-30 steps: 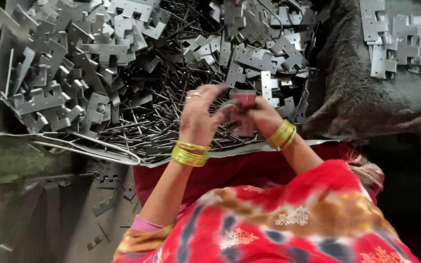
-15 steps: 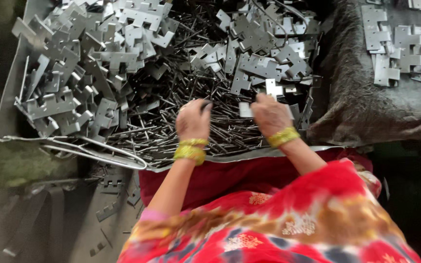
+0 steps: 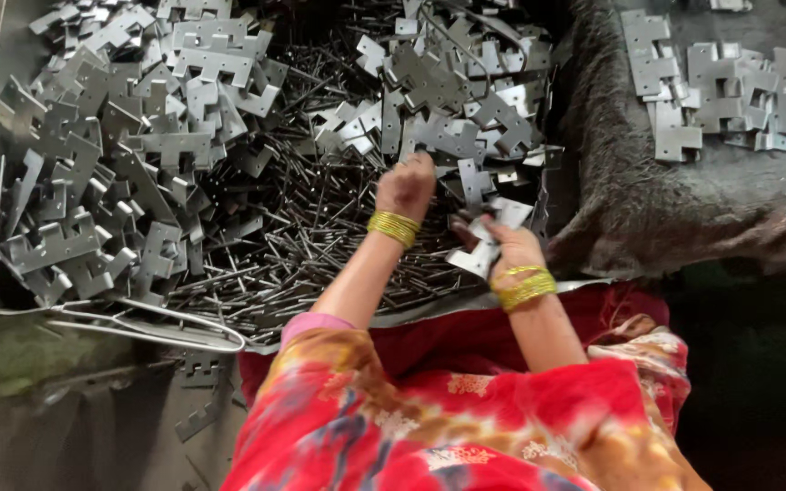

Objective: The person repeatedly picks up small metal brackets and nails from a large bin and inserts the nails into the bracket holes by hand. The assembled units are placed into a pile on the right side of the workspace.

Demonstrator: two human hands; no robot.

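A metal workshop: heaps of grey stamped steel plates [image 3: 138, 136] and thin dark rods [image 3: 302, 245] piled beyond the left hand [image 3: 405, 186].

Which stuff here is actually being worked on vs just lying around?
In hand:
- left hand reaching into the heap of thin metal pins
- right hand holding a notched metal plate
- plate pile in the tray

Lying about:
- plates on the dark cloth
- bent wire loop
- stray plates on the floor
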